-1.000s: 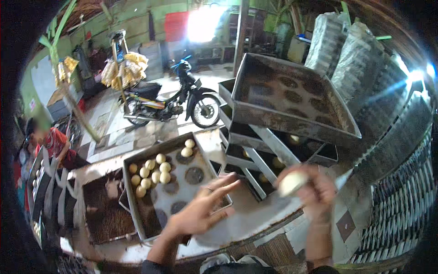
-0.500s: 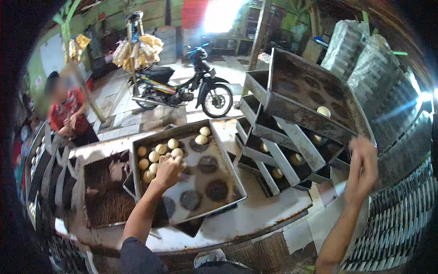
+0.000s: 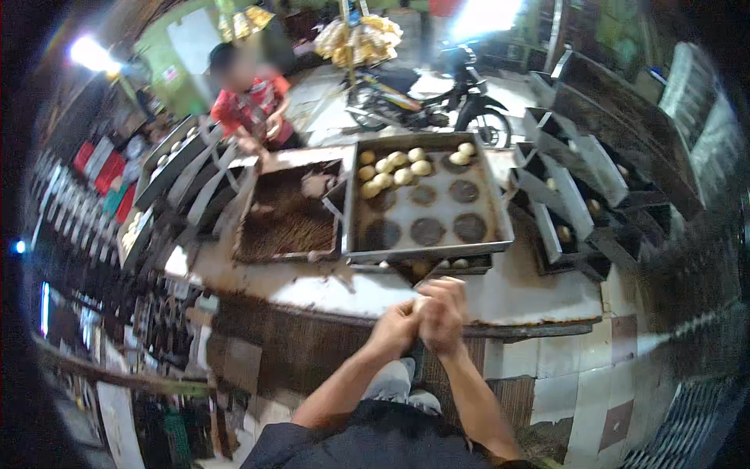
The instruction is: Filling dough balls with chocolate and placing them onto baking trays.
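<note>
My two hands meet in front of the table's near edge. My left hand is closed, its fingertips pinching a small pale piece that looks like a dough ball, mostly covered by fingers. Against it my right hand is curled and blurred by motion; its grip is hard to make out. Beyond them a square metal tray rests on another tray. Several round, pale dough balls are grouped at its far left, and a pair of dough balls sits at its far right corner. Dark round patches mark its bottom.
A shallow brown-coated box lies left of the tray on the table. Metal trays are stacked at right, more trays at left. A person in red stands beyond the box. A motorcycle is parked behind.
My left hand has left the dough balls in the tray, and my right hand has come away from the stacked trays. Both are now together before the table. The view has turned left and lower.
</note>
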The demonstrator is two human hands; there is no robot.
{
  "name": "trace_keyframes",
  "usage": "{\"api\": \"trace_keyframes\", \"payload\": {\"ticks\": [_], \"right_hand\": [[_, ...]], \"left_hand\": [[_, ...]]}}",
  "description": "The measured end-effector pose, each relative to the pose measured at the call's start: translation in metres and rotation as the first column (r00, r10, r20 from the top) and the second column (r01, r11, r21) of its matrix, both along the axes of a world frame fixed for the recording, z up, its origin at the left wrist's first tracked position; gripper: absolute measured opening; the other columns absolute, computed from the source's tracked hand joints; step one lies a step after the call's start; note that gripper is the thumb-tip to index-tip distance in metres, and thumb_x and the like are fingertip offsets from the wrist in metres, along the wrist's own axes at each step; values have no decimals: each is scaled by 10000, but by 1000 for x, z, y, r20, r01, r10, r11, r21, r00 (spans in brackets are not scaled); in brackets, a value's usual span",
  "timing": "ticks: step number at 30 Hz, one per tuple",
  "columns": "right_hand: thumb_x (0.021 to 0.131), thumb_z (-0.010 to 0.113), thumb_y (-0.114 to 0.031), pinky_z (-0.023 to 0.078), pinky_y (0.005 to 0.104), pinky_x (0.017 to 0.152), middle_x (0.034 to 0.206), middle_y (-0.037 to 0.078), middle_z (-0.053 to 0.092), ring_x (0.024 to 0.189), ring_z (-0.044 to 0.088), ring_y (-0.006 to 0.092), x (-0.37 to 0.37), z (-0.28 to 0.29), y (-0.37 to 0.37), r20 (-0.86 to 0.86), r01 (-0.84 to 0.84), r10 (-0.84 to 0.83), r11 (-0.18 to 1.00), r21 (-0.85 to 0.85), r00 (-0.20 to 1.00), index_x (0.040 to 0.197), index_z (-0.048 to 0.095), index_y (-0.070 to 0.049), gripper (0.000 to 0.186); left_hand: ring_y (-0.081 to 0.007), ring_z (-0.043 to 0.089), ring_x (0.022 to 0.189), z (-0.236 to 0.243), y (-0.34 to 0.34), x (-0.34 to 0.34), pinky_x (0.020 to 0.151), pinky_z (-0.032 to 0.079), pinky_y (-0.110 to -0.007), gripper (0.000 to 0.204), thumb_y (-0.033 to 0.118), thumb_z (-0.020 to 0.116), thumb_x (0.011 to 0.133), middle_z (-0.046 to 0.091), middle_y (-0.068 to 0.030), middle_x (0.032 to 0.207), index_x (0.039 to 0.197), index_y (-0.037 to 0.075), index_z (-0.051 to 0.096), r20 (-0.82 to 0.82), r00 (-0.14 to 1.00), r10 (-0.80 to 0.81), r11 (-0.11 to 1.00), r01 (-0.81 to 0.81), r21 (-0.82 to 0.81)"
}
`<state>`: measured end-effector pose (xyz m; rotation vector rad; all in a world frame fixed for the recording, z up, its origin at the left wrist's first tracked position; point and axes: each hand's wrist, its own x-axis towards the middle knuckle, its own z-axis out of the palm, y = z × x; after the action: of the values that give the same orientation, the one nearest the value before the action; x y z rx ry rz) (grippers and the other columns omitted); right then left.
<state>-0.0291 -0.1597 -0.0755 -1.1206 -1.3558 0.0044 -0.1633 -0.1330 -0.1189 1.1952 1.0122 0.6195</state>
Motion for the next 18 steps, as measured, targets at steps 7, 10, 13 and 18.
{"api": "trace_keyframes", "payload": {"ticks": [7,10,13,18], "right_hand": [[948,601,-150,479,510,931,1062,249,663,994,606,447,-148,-105,22,-259,-499,426,749,-436,867,999,638,43,203],[893,629,-47,442,475,1012,1200,263,590,1153,547,441,-196,-131,85,-27,-178,195,819,-545,981,1199,558,37,325],[897,620,4,442,520,1025,1309,303,520,1219,527,474,-199,-168,142,92,-90,181,795,-601,979,1328,428,14,472],[942,545,18,491,521,928,1190,275,614,1101,603,467,-251,-149,188,16,-58,100,688,-724,995,1186,551,7,244]], "left_hand": [[-190,682,999,-20,-46,-163,906,561,-348,321,225,565,1073,703,-104,1108,1229,-47,632,227,809,542,813,-435,-388],[-250,684,1057,-19,-31,-210,995,543,-410,333,220,592,1056,695,-159,1155,1235,-61,617,346,540,768,641,-653,-404],[-239,680,1063,-16,-8,-243,1000,537,-394,333,236,602,1052,698,-140,1129,1211,-54,632,268,594,759,645,-626,-439],[-174,665,908,-53,38,-340,849,531,-315,261,270,591,1060,699,-76,984,1071,18,656,262,616,743,666,-642,-380]]}}
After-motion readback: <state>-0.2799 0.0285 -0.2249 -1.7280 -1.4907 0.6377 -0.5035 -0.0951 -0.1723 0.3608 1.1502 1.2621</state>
